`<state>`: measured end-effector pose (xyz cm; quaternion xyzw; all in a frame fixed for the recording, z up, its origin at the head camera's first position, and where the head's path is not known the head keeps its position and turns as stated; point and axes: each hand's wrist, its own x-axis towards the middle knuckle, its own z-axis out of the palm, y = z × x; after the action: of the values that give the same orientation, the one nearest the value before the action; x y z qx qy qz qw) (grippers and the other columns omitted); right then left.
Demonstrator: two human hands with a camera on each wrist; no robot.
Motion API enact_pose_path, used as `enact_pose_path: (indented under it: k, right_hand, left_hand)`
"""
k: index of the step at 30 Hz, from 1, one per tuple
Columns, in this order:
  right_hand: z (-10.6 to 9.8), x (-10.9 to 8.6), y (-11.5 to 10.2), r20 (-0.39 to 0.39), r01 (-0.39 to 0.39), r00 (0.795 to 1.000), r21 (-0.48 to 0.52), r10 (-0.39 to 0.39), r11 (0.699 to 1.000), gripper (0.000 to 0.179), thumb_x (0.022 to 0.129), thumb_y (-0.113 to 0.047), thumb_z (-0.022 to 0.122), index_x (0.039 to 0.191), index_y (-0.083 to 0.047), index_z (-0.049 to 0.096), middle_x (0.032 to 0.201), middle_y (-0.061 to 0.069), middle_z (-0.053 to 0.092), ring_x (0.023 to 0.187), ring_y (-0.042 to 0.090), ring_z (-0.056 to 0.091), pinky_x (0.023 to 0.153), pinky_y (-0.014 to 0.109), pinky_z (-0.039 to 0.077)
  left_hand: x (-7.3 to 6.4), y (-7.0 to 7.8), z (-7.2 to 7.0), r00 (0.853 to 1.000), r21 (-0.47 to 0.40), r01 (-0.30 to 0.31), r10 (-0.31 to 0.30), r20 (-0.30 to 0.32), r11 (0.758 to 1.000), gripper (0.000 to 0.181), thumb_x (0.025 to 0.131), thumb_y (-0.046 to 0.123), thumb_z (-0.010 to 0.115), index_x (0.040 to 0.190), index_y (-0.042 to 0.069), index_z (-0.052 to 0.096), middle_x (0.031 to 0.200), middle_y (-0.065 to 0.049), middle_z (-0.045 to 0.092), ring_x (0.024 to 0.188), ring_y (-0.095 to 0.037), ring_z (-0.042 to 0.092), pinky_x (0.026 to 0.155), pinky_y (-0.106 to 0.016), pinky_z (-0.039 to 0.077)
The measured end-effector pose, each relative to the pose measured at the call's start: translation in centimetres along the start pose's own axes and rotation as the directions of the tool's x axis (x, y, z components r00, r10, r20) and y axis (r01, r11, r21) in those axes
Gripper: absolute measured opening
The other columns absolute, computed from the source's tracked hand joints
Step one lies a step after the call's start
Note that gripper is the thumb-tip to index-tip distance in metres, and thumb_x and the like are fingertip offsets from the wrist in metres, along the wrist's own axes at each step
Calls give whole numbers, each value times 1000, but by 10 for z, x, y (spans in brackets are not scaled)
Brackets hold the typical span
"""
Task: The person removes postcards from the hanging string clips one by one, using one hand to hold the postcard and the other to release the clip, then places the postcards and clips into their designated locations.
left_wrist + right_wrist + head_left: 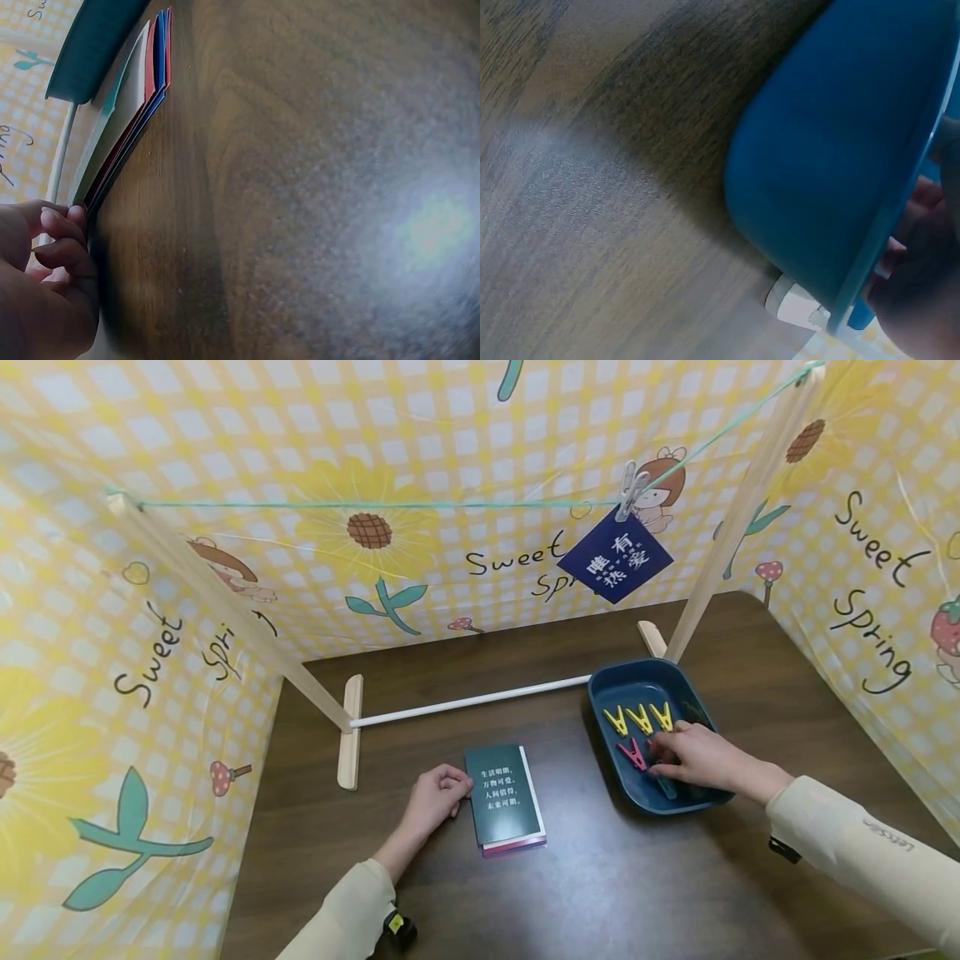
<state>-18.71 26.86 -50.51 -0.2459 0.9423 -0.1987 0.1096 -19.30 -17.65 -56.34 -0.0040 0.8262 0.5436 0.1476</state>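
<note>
A stack of cards lies on the table, topped by a dark green card (504,793) with white writing. My left hand (438,789) pinches the left edge of the green card; in the left wrist view the layered card edges (135,97) fan out from the fingertips. My right hand (701,758) reaches into a dark blue tray (637,802), its fingers over a teal clothespin (666,787). Whether they grip it is hidden. Beside that hand lie a pink clothespin (632,753) and several yellow clothespins (639,718).
Wooden posts (225,610) hold up a green string (375,505) behind the tray. A navy card (615,556) hangs from it by grey clothespins (630,493). A white rod (472,700) runs low between the posts. Patterned yellow cloth (480,435) surrounds the table.
</note>
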Motion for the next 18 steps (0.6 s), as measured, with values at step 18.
enact_pose_path:
  k: [18]
  right_hand:
    - [2,6,-9,12,-63,998,-100,64,993,29,91,-35,82,100,-11,70,77,-7,58,73,14,47,63,28,38]
  left_hand:
    - [3,-3,2,1000,30,-4,4,-11,1000,18,102,18,68,95,1,70,73,-4,73,45,-9,52,46,-21,42]
